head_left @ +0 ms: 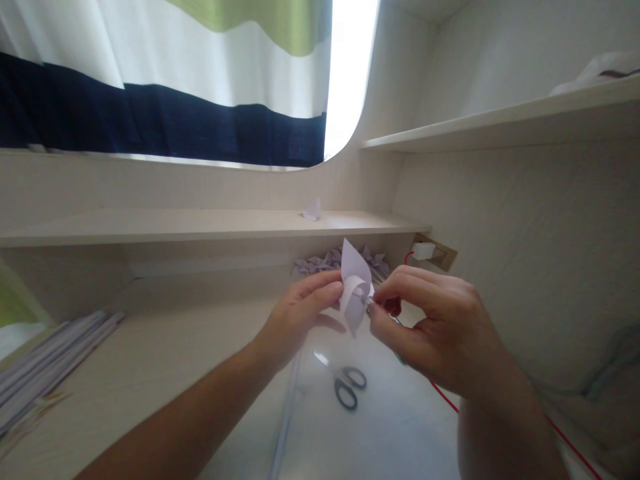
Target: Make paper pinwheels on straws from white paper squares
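Observation:
A white paper pinwheel (356, 263) with pointed, curled blades is held up above the desk. My left hand (303, 307) grips its left side between thumb and fingers. At the pinwheel's centre, the thumb and forefinger of my right hand (435, 320) pinch together on the paper; any small pin or stick there is too blurred to make out. Something green and dark shows partly behind the right fingers. Below the hands, scissors (345, 383) with dark handles lie on the desk, touched by neither hand.
Several folded paper pieces (325, 260) are heaped under the shelf (200, 223); another paper piece (313, 210) sits on it. Rolled paper sticks (60, 360) lie at left, and one thin stick (286, 427) lies near the scissors. A red cable (445, 398) runs from a white plug (423, 251) at right.

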Demonstrator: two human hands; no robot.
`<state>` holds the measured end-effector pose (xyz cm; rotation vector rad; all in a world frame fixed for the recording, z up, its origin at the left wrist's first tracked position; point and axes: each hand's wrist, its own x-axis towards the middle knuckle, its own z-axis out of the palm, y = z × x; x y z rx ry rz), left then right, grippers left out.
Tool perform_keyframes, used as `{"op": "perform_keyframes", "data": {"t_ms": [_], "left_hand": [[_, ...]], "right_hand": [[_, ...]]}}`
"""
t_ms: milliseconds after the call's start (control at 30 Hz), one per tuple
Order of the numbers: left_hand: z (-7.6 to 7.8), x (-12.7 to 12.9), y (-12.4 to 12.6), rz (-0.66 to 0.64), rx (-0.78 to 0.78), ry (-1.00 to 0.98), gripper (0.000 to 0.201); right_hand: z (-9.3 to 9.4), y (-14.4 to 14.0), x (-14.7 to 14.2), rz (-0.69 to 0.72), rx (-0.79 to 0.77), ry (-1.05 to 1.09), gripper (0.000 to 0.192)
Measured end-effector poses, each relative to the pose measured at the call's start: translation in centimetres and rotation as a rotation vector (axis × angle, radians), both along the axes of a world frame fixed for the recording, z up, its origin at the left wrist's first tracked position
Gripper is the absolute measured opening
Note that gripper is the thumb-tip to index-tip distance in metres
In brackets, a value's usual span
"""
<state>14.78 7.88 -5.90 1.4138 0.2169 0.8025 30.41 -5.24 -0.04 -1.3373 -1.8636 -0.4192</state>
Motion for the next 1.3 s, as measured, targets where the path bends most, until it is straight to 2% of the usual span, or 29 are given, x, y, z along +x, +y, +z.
{"op": "perform_keyframes", "data": {"t_ms": [133, 267, 400, 900, 1100, 1300], "left_hand": [[-0.3, 0.1, 0.4, 0.016, 0.033, -0.016, 0.035], [0.2, -0.1, 0.6, 0.076, 0.031, -0.001, 0.034], [0.6, -0.1, 0.6, 0.118, 0.019, -0.013, 0.025], [0.0, -0.1, 1.1, 0.111, 0.054, -0.033, 0.014], [-0.7, 0.5, 1.1, 0.094, 0.002, -0.044, 0.017], [-0.2, 0.5, 0.6, 0.097, 0.003, -0.024, 0.020]], "right_hand": [[0.1, -0.1, 0.0, -0.010, -0.028, 0.000, 0.014], [0.2, -0.2, 0.0, -0.010, -0.047, 0.011, 0.015], [0.1, -0.1, 0.1, -0.042, -0.032, 0.005, 0.014], [0.0, 0.3, -0.1, -0.037, -0.089, -0.005, 0.017], [-0.2, 0.4, -0.1, -0.032, -0.095, -0.007, 0.017], [-0.2, 0.4, 0.0, -0.052, -0.091, 0.006, 0.020]]}}
